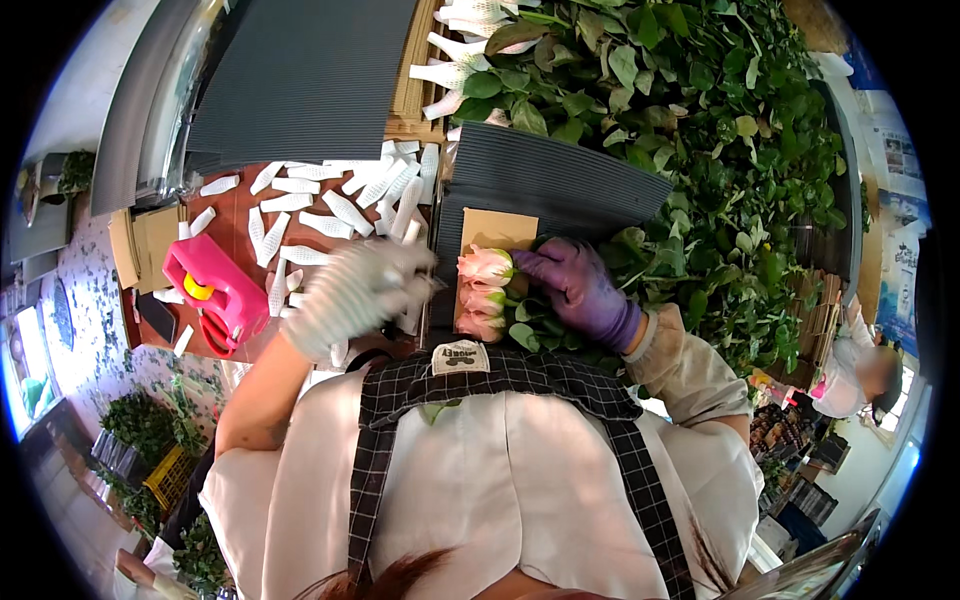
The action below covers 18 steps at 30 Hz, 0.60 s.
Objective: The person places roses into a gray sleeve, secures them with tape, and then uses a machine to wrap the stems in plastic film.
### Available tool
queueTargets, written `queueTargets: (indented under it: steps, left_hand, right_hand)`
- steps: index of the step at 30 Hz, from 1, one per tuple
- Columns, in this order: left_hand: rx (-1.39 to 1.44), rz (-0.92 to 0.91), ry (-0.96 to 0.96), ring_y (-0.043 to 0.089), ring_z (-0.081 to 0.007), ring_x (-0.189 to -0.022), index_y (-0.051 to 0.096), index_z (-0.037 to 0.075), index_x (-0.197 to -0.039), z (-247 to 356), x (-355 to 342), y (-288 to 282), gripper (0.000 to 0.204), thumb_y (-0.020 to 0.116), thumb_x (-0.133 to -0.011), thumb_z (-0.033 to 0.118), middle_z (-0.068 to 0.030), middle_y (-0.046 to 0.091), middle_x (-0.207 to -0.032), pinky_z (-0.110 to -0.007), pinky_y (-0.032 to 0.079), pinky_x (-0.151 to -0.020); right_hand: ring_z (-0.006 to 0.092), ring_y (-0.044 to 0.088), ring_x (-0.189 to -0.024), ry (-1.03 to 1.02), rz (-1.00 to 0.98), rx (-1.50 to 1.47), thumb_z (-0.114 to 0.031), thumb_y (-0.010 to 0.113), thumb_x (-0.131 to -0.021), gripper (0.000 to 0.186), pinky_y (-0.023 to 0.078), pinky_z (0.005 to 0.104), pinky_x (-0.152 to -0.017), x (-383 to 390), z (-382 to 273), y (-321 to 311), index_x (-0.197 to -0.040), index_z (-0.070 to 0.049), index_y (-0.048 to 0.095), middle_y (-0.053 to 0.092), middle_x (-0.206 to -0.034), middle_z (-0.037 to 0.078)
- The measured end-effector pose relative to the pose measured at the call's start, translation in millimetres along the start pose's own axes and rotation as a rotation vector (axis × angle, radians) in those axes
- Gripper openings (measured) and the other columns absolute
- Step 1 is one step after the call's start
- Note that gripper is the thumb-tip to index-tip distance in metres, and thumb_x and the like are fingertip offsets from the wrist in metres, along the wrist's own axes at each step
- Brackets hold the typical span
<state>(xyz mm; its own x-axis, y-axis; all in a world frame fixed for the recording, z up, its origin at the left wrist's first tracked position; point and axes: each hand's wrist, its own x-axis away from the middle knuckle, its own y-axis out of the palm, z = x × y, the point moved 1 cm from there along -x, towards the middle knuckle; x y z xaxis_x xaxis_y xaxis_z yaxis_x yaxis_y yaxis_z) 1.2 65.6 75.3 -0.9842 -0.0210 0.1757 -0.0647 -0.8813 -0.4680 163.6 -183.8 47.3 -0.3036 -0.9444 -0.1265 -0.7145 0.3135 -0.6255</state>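
Observation:
Pink roses (484, 267) lie in a short column on a piece of brown cardboard (500, 226), their heads to the left and green leaves to the right. At the base of the farthest rose, my right hand (580, 287) in a purple glove has its fingers closed together, against the green under the bloom. My left hand (365, 287), in a white glove, is smeared by motion just left of the roses. It is nearest to the white mesh foam sleeves (347, 211) strewn over the reddish-brown tabletop; whether it holds one is not visible.
A pink tape dispenser (220, 285) stands at the left, with a dark phone (157, 316) beside it. Dark corrugated sheets (300, 80) lie at the far left. Leafy rose stems (700, 170) pile up at the right. Another person (850, 380) is at the far right.

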Motion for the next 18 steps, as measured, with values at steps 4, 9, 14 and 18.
queueTargets:
  steps: [4, 9, 14, 18]
  left_hand:
    - [-0.206, 0.434, 0.005, 0.065, -0.0326, -0.081, 0.064, 0.002, -0.111, 2.5, 12.2, -28.1, 0.034, 0.071, -0.08, 0.014, -0.0182, 0.064, -0.102, -0.041, 0.052, -0.074]
    - [-0.339, 0.157, 0.468, 0.051, -0.0329, -0.12, 0.066, 0.008, -0.103, 34.2, -19.0, 33.8, 0.036, 0.069, -0.08, 0.035, -0.0111, 0.058, -0.122, -0.045, 0.041, -0.1]
    - [-0.621, -0.032, 0.424, 0.046, -0.0332, -0.123, 0.067, 0.01, -0.107, 49.4, -31.4, 53.3, 0.048, 0.069, -0.075, 0.046, -0.0125, 0.053, -0.13, -0.047, 0.038, -0.1]
    - [-0.698, -0.07, 0.431, 0.048, -0.0351, -0.12, 0.066, 0.01, -0.114, 53.9, -30.1, 56.9, 0.057, 0.073, -0.07, 0.044, -0.012, 0.049, -0.134, -0.048, 0.041, -0.097]
  right_hand:
    - [0.0327, 0.061, -0.076, 0.008, 0.009, 0.024, 0.009, 0.058, -0.066, 0.054, 0.05, 0.0409, -0.066, 0.7, -4.2, 4.2, -0.116, -0.009, 0.065, 0.063, -0.092, 0.012]
    - [0.0332, 0.062, -0.078, -0.061, 0.055, 0.197, 0.003, 0.06, -0.071, 0.045, 0.05, 0.0418, -0.067, 0.1, -14.1, -0.5, -0.114, -0.009, 0.066, 0.063, -0.091, 0.013]
    - [0.0358, 0.061, -0.092, 0.098, 0.12, 0.245, -0.016, 0.067, -0.084, 0.033, 0.051, 0.0412, -0.076, 9.1, -27.5, -74.2, -0.116, -0.009, 0.064, 0.064, -0.101, 0.014]
    - [0.0325, 0.063, -0.086, 0.447, -0.481, 0.693, -0.015, 0.064, -0.076, 0.021, 0.052, 0.0441, -0.072, 46.7, 7.2, -143.9, -0.095, -0.011, 0.071, 0.067, -0.092, 0.012]
